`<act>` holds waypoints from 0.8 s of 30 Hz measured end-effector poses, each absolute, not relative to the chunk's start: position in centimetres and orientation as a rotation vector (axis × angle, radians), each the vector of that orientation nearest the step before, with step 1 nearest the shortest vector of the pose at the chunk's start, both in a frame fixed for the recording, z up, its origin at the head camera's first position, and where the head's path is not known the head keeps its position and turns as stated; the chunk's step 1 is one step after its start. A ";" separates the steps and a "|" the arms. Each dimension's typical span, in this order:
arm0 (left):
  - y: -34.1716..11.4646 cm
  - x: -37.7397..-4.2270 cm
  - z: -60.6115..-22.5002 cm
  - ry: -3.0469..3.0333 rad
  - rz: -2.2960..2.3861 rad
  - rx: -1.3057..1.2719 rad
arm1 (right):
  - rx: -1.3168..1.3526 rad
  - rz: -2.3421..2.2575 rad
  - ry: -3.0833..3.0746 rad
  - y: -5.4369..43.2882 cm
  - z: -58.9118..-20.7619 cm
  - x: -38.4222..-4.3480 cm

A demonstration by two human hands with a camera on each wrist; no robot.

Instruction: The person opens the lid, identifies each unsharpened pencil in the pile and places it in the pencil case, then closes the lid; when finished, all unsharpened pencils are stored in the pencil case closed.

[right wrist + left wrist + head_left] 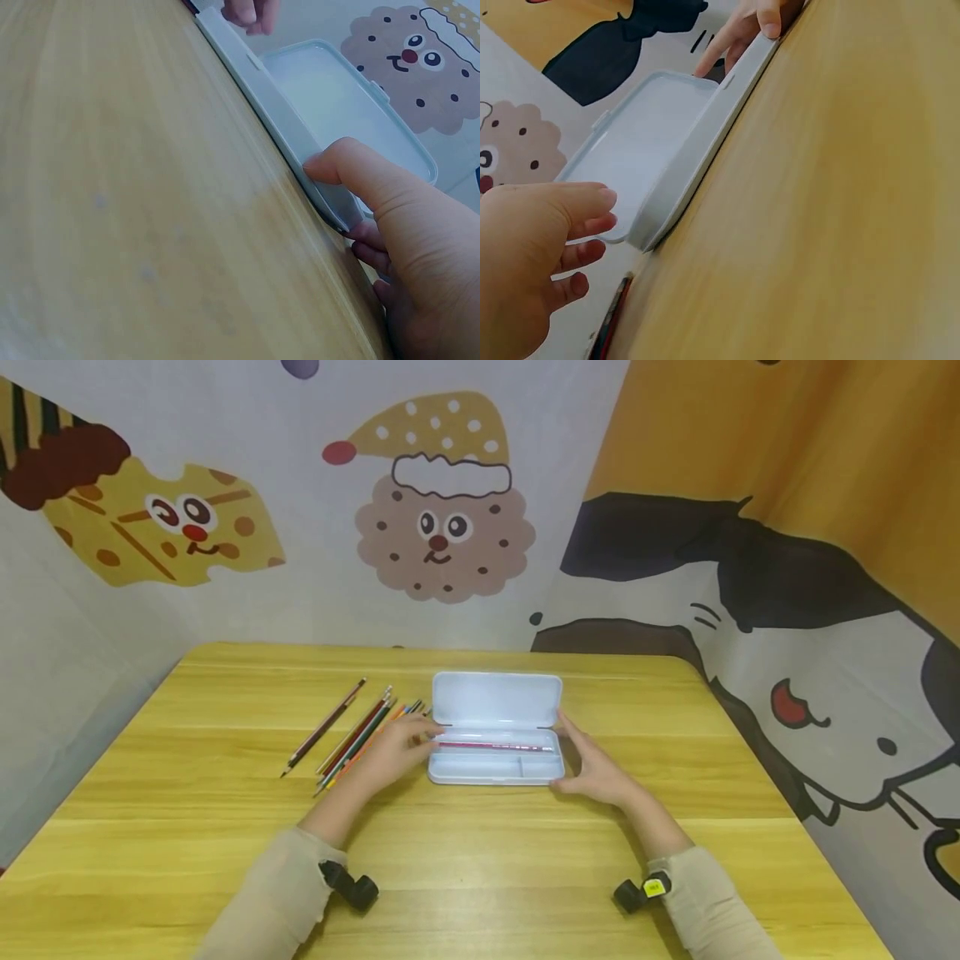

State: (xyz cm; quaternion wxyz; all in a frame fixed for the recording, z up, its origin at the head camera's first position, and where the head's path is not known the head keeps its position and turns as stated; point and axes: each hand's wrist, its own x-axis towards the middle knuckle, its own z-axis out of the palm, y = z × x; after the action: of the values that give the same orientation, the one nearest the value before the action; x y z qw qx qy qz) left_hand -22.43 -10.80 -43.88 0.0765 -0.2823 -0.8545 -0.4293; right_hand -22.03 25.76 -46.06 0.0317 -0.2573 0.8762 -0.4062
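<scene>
A light blue pencil case lies on the table with its lid swung back. One red pencil with a pale right end lies lengthwise in its long rear compartment; the front is divided in two. My left hand hovers at the case's left end, fingers loosely bent with nothing between them, as the left wrist view shows. At the right end, my right hand grips the case, thumb on the front corner and index finger reaching to the back by the hinge.
Left of the case lies a pile of several pencils, partly behind my left hand. Further left rest dark pencils side by side. The wooden table ends at a printed curtain behind.
</scene>
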 end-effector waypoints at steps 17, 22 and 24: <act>-18.5 -20.5 -43.4 -2.610 -1.138 -0.674 | -0.790 -1.262 2.674 25.7 -46.0 -22.0; -20.7 -20.4 -43.8 -2.637 -1.112 -0.640 | -0.786 -1.276 2.674 25.8 -46.1 -22.0; -21.4 -20.4 -44.0 -2.651 -1.107 -0.622 | -0.784 -1.279 2.675 25.8 -46.1 -22.0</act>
State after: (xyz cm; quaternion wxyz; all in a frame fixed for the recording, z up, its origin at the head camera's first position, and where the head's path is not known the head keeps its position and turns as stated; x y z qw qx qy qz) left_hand -20.42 -21.44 -44.02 0.1008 -0.2104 -0.8974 -0.3746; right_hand -22.04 25.82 -46.10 0.0374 -0.2553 0.8716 -0.4168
